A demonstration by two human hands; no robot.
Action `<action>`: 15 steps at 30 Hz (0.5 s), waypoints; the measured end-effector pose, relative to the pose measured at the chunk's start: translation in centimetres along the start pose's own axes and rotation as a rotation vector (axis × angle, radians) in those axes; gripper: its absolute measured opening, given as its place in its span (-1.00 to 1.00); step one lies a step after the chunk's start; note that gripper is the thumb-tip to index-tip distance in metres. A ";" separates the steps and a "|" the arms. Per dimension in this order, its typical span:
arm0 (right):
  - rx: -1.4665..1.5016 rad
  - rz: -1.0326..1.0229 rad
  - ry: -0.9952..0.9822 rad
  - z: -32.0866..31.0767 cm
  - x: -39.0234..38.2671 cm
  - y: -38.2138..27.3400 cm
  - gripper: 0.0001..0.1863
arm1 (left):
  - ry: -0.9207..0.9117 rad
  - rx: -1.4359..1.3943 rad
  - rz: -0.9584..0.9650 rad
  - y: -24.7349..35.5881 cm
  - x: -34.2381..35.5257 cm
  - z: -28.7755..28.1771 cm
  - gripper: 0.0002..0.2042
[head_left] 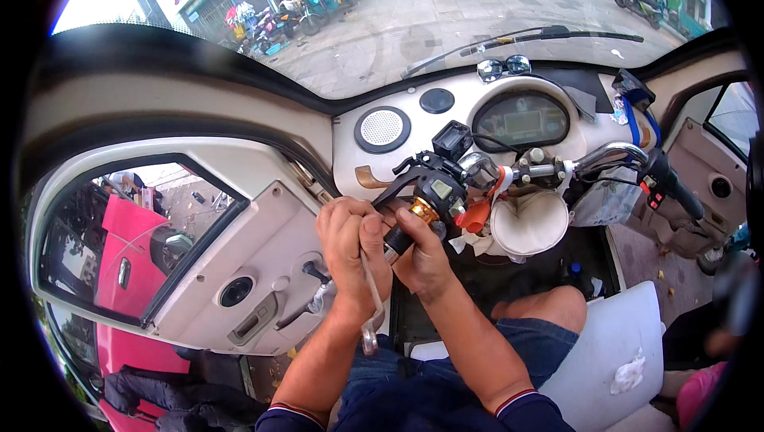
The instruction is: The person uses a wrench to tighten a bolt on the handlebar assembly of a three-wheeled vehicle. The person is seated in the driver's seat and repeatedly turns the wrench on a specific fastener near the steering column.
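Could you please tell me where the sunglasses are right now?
In the head view, the sunglasses rest atop the dashboard, right of centre, just beyond the instrument cluster.

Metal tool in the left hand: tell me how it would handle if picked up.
The metal tool is probably stiff, being a slim metal bar. Its thicker lower end may make it end-heavy. Its smooth-looking surface could slip.

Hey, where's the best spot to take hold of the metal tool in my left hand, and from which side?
Probably take the metal tool by its thicker lower end, coming from below. Your left hand covers its upper part and the slim shaft runs close along the wrist, while that end sticks out uncovered.
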State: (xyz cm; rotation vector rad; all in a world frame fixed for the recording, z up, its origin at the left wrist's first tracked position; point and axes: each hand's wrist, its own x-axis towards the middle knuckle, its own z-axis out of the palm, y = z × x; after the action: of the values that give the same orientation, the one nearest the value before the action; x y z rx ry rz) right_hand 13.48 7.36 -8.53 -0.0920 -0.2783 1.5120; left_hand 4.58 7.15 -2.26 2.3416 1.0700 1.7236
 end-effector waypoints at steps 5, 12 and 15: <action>-0.151 -0.071 0.023 -1.3 -0.2 0.3 -0.78 | 0.002 0.019 0.042 -0.3 -0.1 0.0 -0.77; -0.132 -0.096 0.007 -0.7 -0.2 0.2 -0.78 | 0.009 -0.002 0.004 -0.4 -0.2 0.0 -0.78; -0.107 -0.078 0.013 -0.6 -0.2 -0.1 -0.76 | -0.009 0.040 0.044 -0.4 -0.2 -0.1 -0.75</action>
State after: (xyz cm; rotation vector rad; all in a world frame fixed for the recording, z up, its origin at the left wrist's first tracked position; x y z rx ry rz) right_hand 13.69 7.24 -9.07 -0.1746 -0.3485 1.4179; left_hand 4.29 7.35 -2.55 2.4120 1.0696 1.7198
